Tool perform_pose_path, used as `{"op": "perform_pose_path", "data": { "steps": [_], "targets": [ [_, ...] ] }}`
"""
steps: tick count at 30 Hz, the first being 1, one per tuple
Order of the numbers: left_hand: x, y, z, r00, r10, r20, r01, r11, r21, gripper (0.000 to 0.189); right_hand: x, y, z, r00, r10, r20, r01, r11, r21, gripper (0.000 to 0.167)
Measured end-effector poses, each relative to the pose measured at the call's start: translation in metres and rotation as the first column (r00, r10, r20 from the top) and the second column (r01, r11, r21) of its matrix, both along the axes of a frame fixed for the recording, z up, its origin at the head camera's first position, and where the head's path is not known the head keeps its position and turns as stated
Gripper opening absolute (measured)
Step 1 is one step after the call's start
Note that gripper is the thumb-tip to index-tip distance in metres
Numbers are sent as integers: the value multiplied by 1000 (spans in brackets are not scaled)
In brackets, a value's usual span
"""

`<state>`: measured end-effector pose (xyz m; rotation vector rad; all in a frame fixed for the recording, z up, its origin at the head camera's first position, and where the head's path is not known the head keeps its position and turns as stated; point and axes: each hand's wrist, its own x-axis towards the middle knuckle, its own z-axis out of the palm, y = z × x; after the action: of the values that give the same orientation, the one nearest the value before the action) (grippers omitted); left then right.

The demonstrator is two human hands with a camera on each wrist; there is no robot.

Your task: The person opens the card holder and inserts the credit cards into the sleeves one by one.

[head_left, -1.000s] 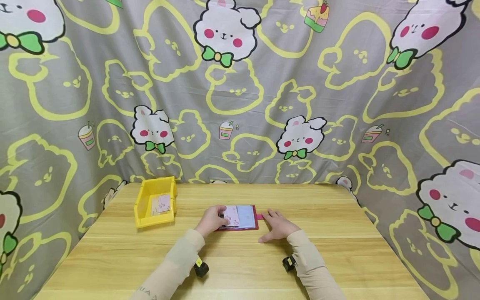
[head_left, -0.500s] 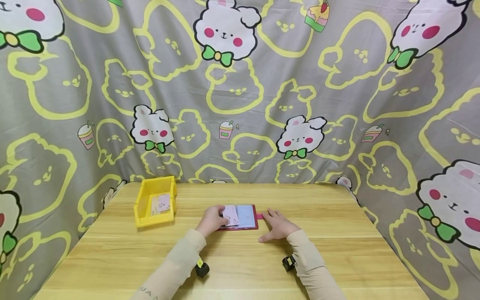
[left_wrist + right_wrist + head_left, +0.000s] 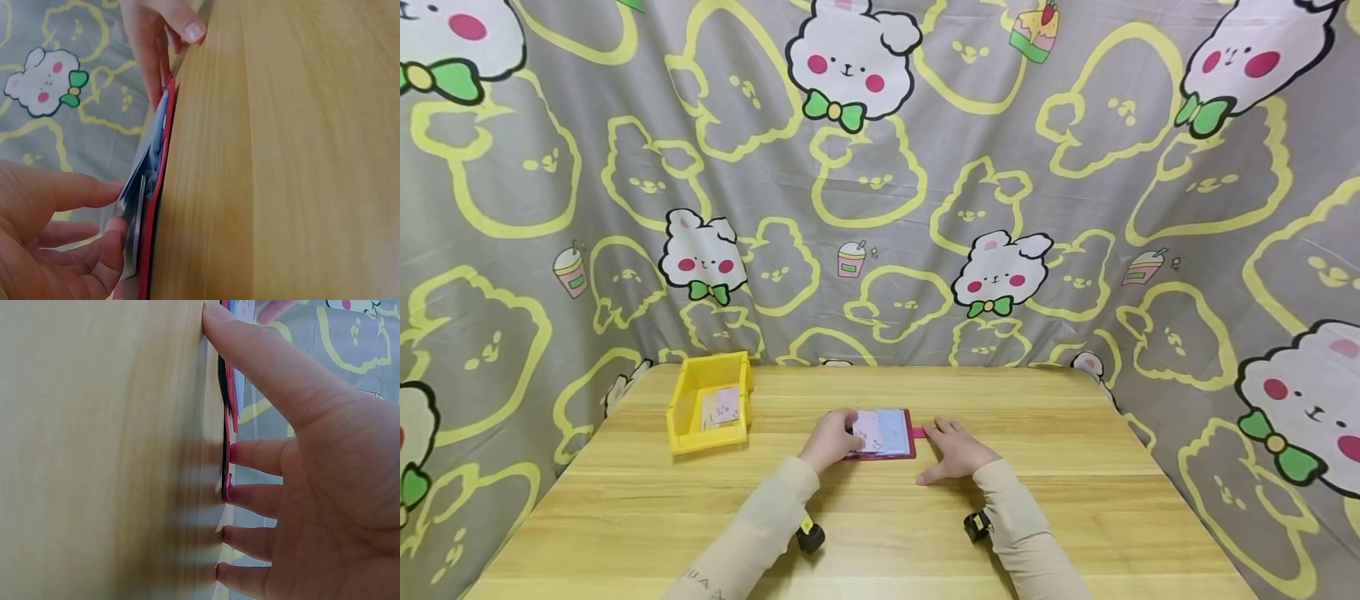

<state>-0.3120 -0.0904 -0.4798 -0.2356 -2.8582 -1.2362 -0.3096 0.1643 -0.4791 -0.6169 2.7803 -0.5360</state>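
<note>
A red card holder (image 3: pixel 912 451) lies spread on the table, with bluish clear sleeves (image 3: pixel 895 429) inside. My left hand (image 3: pixel 830 438) pinches a pink patterned card (image 3: pixel 867 432) over the holder's left and middle part. In the left wrist view, thumb and finger grip the card (image 3: pixel 130 194) at the raised sleeve, and the holder's red cover (image 3: pixel 164 140) shows edge-on. At the right, my right hand (image 3: pixel 955 451) has its fingers spread. Its fingertips (image 3: pixel 240 453) rest on the holder's pink strap (image 3: pixel 227 447) and the tabletop.
A yellow bin (image 3: pixel 707 440) stands at the back left of the wooden table (image 3: pixel 880 533), with pink cards (image 3: pixel 724 406) in it. Behind hangs a grey curtain (image 3: pixel 910 200) printed with cartoon rabbits. Each wrist carries a small black camera (image 3: pixel 810 537).
My left hand has shifted slightly right with the card, which now overlaps more of the blue sleeve. My right hand stays in place on the strap.
</note>
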Motion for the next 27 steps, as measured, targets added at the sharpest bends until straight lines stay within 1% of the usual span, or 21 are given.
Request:
{"op": "perform_pose_path", "data": {
  "steps": [4,8,15,22,27],
  "targets": [
    [-2,2,-1,1000,1,-27,-1,1000,-9,50,-1,0,-1,1000,4,-7,-4,1000,2,102],
    [-3,5,-2,999,25,-30,-25,1000,17,49,-2,0,-2,1000,6,-19,-6,1000,4,102],
    [4,10,6,997,83,10,-83,992,97,47,-2,-1,-3,1000,-5,-11,5,1000,11,102],
    [7,16,9,997,79,-9,-78,993,83,44,-1,-2,-2,1000,-7,-6,7,1000,4,101],
    [7,19,8,998,69,13,-70,993,95,43,0,-1,-1,1000,-4,-6,4,1000,8,101]
  ]
}}
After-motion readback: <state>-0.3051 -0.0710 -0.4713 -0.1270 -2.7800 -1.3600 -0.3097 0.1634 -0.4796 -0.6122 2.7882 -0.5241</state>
